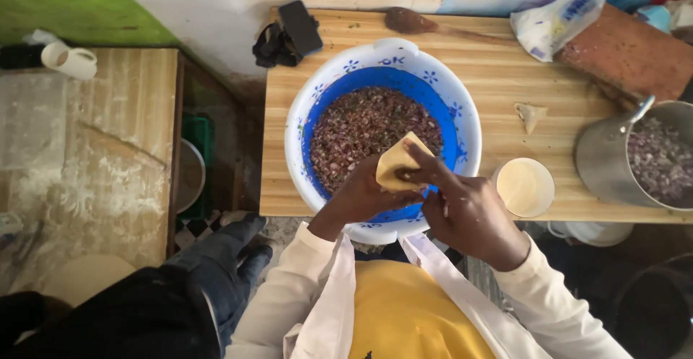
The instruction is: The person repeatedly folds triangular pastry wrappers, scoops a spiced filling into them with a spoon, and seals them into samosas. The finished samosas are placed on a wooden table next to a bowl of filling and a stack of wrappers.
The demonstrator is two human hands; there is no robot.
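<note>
My left hand (359,199) holds a pale folded pastry cone (399,162) over the near side of a blue and white plastic basin (299,124). The basin holds a reddish-brown chopped filling (361,128). My right hand (465,211) presses its fingers on the lower edge of the pastry cone. Both hands hover above the basin's front rim, close to my chest.
A small cup of pale paste (525,186) stands right of the basin on the wooden table (505,84). A folded pastry (530,115), a metal pot with chopped filling (642,157), a wooden spoon (411,21), a phone (300,27) and a plastic bag (559,16) also lie there. Another person's legs (216,272) are at lower left.
</note>
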